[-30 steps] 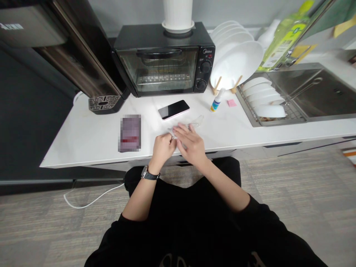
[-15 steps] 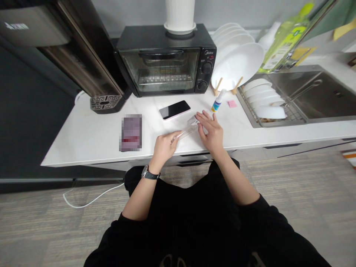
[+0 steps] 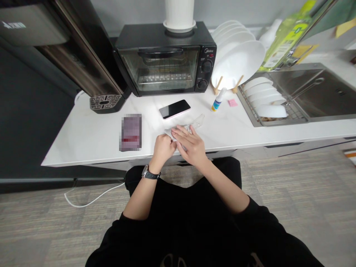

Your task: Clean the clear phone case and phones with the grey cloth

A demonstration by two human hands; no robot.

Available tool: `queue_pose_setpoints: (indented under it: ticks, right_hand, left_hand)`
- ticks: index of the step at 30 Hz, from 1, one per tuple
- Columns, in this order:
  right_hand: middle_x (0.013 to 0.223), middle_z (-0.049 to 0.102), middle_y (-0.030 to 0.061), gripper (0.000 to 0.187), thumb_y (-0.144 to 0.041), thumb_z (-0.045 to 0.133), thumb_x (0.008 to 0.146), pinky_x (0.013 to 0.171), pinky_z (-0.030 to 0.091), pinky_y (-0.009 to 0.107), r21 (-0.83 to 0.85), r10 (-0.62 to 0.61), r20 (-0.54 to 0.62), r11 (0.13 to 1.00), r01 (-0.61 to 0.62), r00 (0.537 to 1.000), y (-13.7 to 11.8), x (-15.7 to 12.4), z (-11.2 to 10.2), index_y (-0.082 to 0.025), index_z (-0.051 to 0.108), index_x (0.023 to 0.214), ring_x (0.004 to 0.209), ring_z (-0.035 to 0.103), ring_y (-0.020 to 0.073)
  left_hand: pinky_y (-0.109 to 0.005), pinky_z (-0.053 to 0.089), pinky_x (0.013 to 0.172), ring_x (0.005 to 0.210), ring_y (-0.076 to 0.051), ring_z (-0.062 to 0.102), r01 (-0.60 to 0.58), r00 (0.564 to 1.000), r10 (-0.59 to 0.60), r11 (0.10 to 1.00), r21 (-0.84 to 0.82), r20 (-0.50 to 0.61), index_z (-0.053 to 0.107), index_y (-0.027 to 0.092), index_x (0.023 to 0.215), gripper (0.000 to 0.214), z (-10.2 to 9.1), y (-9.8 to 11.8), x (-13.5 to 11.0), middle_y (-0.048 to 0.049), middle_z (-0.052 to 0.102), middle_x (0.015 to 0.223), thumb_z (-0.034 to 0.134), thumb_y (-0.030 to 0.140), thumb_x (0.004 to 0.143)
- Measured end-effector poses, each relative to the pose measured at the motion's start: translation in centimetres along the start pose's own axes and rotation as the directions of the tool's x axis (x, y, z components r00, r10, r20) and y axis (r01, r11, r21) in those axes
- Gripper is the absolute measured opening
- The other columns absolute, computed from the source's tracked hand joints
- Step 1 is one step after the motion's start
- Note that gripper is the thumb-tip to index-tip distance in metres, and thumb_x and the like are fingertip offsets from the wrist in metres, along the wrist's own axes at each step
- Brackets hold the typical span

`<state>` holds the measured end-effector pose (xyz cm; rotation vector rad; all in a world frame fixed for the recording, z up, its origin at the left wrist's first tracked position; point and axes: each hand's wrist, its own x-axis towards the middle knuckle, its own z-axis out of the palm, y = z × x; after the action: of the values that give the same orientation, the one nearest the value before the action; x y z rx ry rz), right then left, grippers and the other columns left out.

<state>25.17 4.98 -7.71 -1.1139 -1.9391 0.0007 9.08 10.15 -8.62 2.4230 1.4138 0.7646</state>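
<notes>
A clear phone case point(image 3: 194, 123) lies on the white counter point(image 3: 91, 137), just in front of a black phone point(image 3: 174, 109) that rests face up. My left hand point(image 3: 163, 147) is closed in a pinch at the near end of the case, a watch on its wrist. Laid flat over the case, my right hand point(image 3: 189, 144) has its fingers stretched out and touches the left hand. Only the far end of the case shows past the fingers.
A black toaster oven point(image 3: 164, 59) stands at the back, a water dispenser point(image 3: 83, 63) left of it. A blurred card point(image 3: 130, 132) lies left of my hands. White plates point(image 3: 236, 63), a small spray bottle point(image 3: 217, 101), a pink note point(image 3: 231, 103) and a sink point(image 3: 311, 92) are to the right.
My right hand moved out right along the case, then came back left and now lies flat over it beside my left hand. The left hand stayed put.
</notes>
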Motion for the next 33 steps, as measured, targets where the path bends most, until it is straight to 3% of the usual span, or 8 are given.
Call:
queue_pose_setpoints:
  ticks: [7,10,13,18,22,24,29,33]
  right_hand:
    - [0.144,0.076,0.0045,0.039,-0.023,0.047,0.108,0.133,0.038,0.065,-0.085,0.154,-0.123,0.983,-0.165,0.98,6.6,1.1,-3.1,-0.027,0.072,0.139,0.149,0.06,0.0275]
    - [0.146,0.074,0.007,0.039,-0.022,0.048,0.108,0.131,0.041,0.064,-0.105,0.153,-0.152,0.98,-0.17,0.977,7.2,1.4,-3.1,-0.024,0.072,0.138,0.15,0.06,0.029]
    - [0.147,0.073,0.0088,0.04,-0.021,0.046,0.109,0.131,0.042,0.064,-0.094,0.132,-0.141,0.985,-0.146,0.981,5.2,1.2,-2.2,-0.021,0.071,0.14,0.152,0.057,0.029]
    - [0.146,0.074,0.0073,0.041,-0.021,0.046,0.109,0.134,0.039,0.059,-0.014,0.045,-0.027,0.999,-0.046,0.999,0.3,0.3,-0.1,-0.021,0.07,0.143,0.15,0.06,0.0253]
    - [0.144,0.075,0.005,0.041,-0.021,0.047,0.109,0.136,0.037,0.057,0.003,0.01,-0.014,1.0,-0.01,1.0,-0.2,0.0,0.2,-0.023,0.07,0.143,0.148,0.061,0.0237]
    - [0.143,0.076,0.005,0.041,-0.02,0.048,0.108,0.136,0.037,0.058,-0.011,0.011,-0.031,1.0,-0.011,0.999,1.0,0.1,-0.5,-0.023,0.07,0.142,0.148,0.062,0.0241]
    - [0.143,0.076,0.006,0.04,-0.023,0.047,0.108,0.133,0.037,0.065,-0.063,0.11,-0.111,0.991,-0.117,0.988,6.1,1.0,-2.9,-0.024,0.072,0.139,0.15,0.06,0.0276]
    - [0.147,0.074,0.0053,0.04,-0.024,0.047,0.108,0.133,0.036,0.067,-0.075,0.157,-0.105,0.983,-0.166,0.982,7.9,1.4,-3.6,-0.027,0.072,0.139,0.152,0.057,0.0286]
  left_hand:
    - [-0.028,0.057,0.085,0.096,-0.021,0.082,-0.014,1.0,0.012,0.972,-0.233,-0.012,0.079,0.025,0.13,0.033,-0.6,0.8,-0.3,-0.0034,0.083,0.124,0.054,0.028,0.109]
    - [-0.029,0.057,0.087,0.101,-0.023,0.082,0.007,1.0,-0.011,0.969,-0.248,-0.012,0.081,0.025,0.127,0.033,-0.6,0.9,-0.3,-0.0033,0.084,0.122,0.054,0.031,0.11]
    - [-0.028,0.056,0.087,0.103,-0.022,0.081,-0.026,0.999,0.019,0.962,-0.27,-0.026,0.081,0.025,0.124,0.033,-0.5,0.9,-0.2,-0.0038,0.084,0.122,0.052,0.03,0.11]
    - [-0.031,0.047,0.067,0.068,-0.024,0.072,0.042,0.999,-0.042,0.996,-0.077,0.008,0.07,0.017,0.074,0.026,-0.2,0.3,0.1,-0.0095,0.077,0.073,0.058,0.018,0.097]
    - [-0.032,0.044,0.064,0.064,-0.024,0.069,0.044,0.999,-0.044,0.999,-0.02,0.022,0.064,0.018,0.065,0.024,0.0,0.0,0.1,-0.0098,0.073,0.066,0.06,0.013,0.088]
    - [-0.032,0.047,0.066,0.066,-0.023,0.071,0.02,1.0,-0.02,0.997,-0.069,0.011,0.071,0.017,0.072,0.026,-0.1,0.1,0.0,-0.0091,0.076,0.071,0.059,0.017,0.095]
    - [-0.027,0.055,0.087,0.101,-0.021,0.082,-0.033,0.999,0.033,0.963,-0.267,-0.007,0.08,0.026,0.128,0.033,-0.5,0.6,-0.3,-0.0026,0.083,0.126,0.053,0.028,0.109]
    - [-0.029,0.057,0.093,0.112,-0.023,0.081,-0.007,1.0,0.006,0.962,-0.271,-0.001,0.081,0.025,0.128,0.033,-0.6,0.8,-0.3,-0.0015,0.082,0.129,0.054,0.029,0.11]
